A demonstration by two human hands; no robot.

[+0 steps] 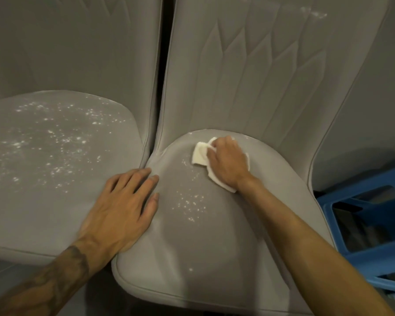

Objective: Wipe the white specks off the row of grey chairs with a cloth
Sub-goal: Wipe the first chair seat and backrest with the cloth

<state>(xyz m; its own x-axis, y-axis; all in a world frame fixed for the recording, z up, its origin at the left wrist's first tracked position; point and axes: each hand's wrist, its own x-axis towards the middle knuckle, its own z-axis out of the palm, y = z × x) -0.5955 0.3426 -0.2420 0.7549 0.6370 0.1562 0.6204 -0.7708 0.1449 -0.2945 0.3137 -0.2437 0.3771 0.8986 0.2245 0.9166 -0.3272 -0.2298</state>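
Right grip (228, 163), fingers curled tight around a folded white cloth (200, 153), presses it onto the back part of a grey chair's seat (192, 258), close under the quilted backrest (249, 76). Cloth edges stick out ahead of the knuckles and beside the wrist.

Just short of that grip, toward the person, a loose patch of white specks (188, 205) lies on the seat. A thinner trail runs up to the cloth's near corner, and a lone speck sits nearer the front edge.

Left grip (121, 208) lies spread flat, fingers straight and apart, holding nothing. Its palm rests where the two seats meet, with the fingertips touching the edge of the seat that carries the cloth.

On the far side of this flat grip from the cloth, the neighbouring seat (43, 179) is dusted with many more specks across most of its cushion. A narrow dark gap (161, 76) splits the two backrests above the left grip, and a faint white smear (315, 13) marks the backrest high above the cloth.

Past the chair's edge, on the outer side of the right grip, stands a blue plastic object (363, 258), stool or crate, hard to tell which.

Both forearms are bare. The right one stretches long across the seat; the left one, with a dark tattoo (55, 277), comes in lower.
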